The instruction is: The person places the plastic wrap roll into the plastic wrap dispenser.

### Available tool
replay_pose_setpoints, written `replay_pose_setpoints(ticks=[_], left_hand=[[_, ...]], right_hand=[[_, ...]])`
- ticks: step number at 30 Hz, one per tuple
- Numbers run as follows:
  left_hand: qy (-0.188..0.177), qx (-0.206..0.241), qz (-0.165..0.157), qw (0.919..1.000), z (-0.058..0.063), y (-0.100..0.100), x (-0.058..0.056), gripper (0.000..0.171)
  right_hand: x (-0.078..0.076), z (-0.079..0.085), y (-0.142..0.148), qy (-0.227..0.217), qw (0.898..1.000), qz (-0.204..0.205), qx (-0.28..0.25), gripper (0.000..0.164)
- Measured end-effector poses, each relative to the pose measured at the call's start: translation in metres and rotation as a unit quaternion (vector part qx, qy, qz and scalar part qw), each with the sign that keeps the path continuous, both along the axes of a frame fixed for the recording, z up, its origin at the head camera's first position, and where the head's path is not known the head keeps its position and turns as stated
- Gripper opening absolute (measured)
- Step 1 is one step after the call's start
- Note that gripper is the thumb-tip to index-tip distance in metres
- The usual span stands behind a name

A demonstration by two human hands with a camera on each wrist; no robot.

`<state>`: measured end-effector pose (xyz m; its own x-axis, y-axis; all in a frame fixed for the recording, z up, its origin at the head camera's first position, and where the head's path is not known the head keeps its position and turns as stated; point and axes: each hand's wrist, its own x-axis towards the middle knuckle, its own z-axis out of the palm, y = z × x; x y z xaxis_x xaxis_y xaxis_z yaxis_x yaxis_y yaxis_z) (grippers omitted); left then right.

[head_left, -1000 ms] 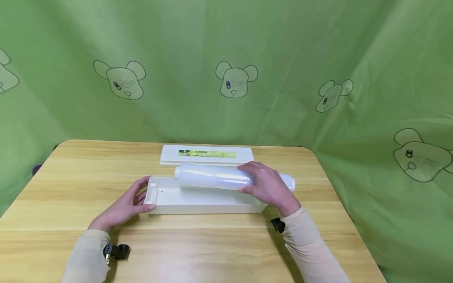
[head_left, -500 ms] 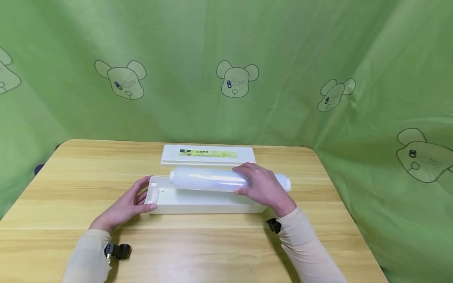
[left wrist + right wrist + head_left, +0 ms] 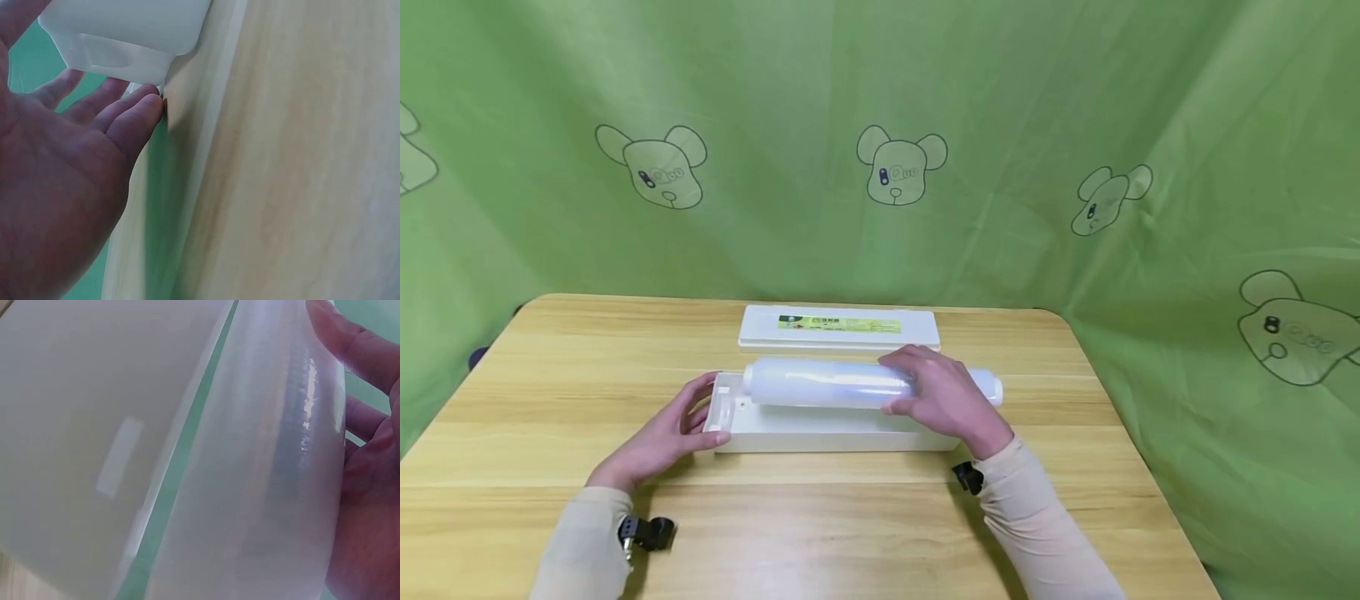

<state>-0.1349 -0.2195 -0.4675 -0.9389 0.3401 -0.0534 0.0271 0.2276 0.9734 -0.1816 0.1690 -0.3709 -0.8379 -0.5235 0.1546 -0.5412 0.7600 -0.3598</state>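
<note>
My right hand [image 3: 943, 396] grips a roll of plastic wrap [image 3: 820, 382] from above, right of its middle. The roll lies crosswise over a long white open box [image 3: 842, 442], its left end over the box's left part and its right end past the box's right side. In the right wrist view the clear roll [image 3: 250, 462] runs beside the box wall [image 3: 81, 437], with a gap between them. My left hand [image 3: 666, 437] holds the box's left end, thumb at the near corner and fingers behind. The left wrist view shows the fingertips [image 3: 147, 109] against that end.
Behind the roll, a white lid [image 3: 760, 329] with a yellow-green label lies flat near the back of the wooden table [image 3: 805, 533]. A green curtain [image 3: 775, 225] printed with bear heads hangs around the table.
My right hand has moved the roll leftward and slightly down, toward the box's left end. My left hand and the box have stayed in place.
</note>
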Motion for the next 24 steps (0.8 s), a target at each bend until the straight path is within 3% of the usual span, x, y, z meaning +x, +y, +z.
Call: replay_pose_setpoints(ticks=[24], left_hand=[[0.002, 0.011, -0.004, 0.9999, 0.000, -0.001, -0.002, 0.096]], right_hand=[[0.002, -0.006, -0.021, -0.012, 1.000, 0.003, 0.012, 0.062]])
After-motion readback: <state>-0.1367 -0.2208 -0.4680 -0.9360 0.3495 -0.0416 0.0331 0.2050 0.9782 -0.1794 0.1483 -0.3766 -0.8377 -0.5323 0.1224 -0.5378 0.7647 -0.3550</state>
